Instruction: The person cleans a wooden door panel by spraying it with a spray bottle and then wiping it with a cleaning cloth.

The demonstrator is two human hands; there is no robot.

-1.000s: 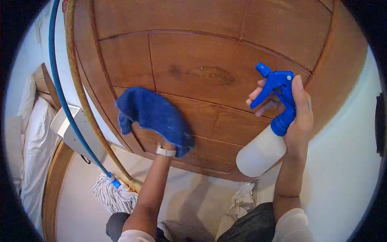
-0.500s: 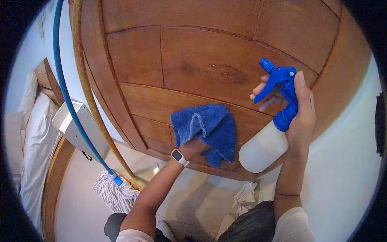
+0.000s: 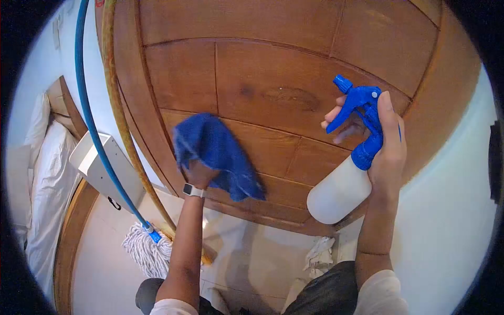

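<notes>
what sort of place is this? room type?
Probably a bedroom: white bedding at the left edge, a panelled wooden door, a mop leaning beside it. The left hand presses a blue cloth to the door; the right hand holds a spray bottle.

a home bedroom: a panelled wooden door (image 3: 273,100) just beyond the fingers (image 3: 336,113), white bedding (image 3: 47,178) far to their left, a mop (image 3: 144,252) down to their left.

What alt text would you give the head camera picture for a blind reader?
The left hand presses a blue cloth against a wooden door, while the right hand holds a spray bottle. A mop stands at the left.
</notes>
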